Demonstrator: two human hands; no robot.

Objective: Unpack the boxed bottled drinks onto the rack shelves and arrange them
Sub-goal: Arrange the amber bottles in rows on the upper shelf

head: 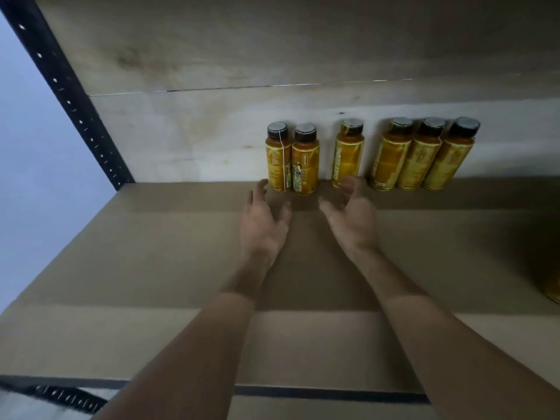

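Note:
Several yellow bottles with dark caps stand upright along the back of the rack shelf (151, 253). Two stand together at the left (292, 160), one stands alone (348, 156), and three stand in a group on the right (421, 157). My left hand (263, 222) hovers just in front of the left pair, fingers spread and holding nothing. My right hand (351, 216) is in front of the lone bottle, fingers loosely open and blurred, empty. Neither hand touches a bottle.
A black perforated rack post (69, 98) runs up the left side. The wooden underside of the shelf above (272, 40) hangs overhead. A yellow object (553, 289) shows at the right edge of the shelf. The shelf's dark front rail (333, 394) crosses the bottom.

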